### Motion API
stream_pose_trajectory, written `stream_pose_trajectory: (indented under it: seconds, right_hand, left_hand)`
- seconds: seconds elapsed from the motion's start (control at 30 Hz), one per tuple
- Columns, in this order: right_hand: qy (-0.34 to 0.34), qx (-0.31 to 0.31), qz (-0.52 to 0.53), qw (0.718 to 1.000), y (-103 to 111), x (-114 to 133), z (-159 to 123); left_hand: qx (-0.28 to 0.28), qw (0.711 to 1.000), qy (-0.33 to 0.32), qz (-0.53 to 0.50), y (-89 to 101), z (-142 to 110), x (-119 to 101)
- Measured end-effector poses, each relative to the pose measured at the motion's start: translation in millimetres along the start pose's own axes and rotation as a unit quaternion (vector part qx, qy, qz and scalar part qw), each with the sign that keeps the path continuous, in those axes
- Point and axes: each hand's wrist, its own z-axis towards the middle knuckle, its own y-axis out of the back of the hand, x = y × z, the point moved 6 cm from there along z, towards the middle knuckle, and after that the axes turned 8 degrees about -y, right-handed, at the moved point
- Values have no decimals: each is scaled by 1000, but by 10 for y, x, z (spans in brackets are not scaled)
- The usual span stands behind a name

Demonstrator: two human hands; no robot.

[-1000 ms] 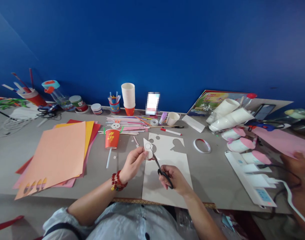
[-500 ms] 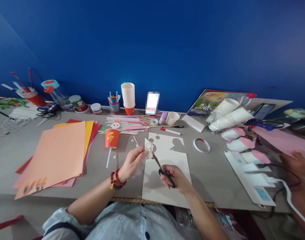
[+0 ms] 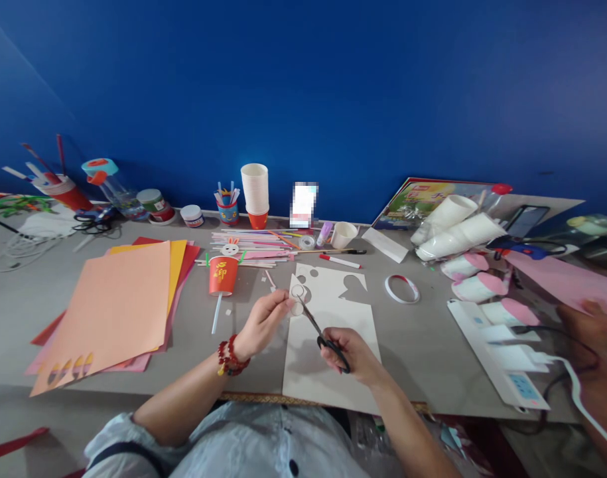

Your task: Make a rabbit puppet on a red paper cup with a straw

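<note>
My left hand [image 3: 264,320] pinches a small white paper piece [image 3: 298,291] with round outlines on it, held above the table. Black-handled scissors [image 3: 310,322] are gripped in my right hand [image 3: 350,355], their blade tips at the paper piece. Below both hands lies a white paper sheet [image 3: 333,352], its upper part full of cut-out holes. Left of my left hand is a red paper cup [image 3: 222,277] with a white rabbit face, green side pieces and a straw sticking out beneath.
Stacked coloured paper [image 3: 109,299] lies on the left. Straws [image 3: 253,245], a red marker [image 3: 340,261] and a tape roll [image 3: 401,290] lie around the sheet. A power strip [image 3: 497,358] is on the right, near another person's hand [image 3: 589,325]. White cups [image 3: 255,189] stand behind.
The scissors and my right hand have shifted very slightly. Both hands keep the same hold, and the other things stay where they were.
</note>
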Motion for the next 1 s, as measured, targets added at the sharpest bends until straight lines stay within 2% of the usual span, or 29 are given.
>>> stream_pose_trajectory:
  seconds: [0.5, 0.77, 0.9, 1.0]
  right_hand:
    - [23, 9, -64, 998, 84, 67, -24]
    - [27, -18, -60, 998, 65, 17, 6]
    - [19, -38, -37, 998, -1, 36, 15]
    - [13, -29, -17, 999, -69, 78, 12]
  left_hand:
    - [88, 990, -63, 94, -4, 55, -110]
    - [54, 993, -69, 75, 5, 30, -89]
    - [47, 995, -75, 49, -47, 12, -80]
    - [40, 996, -76, 25, -60, 10, -61]
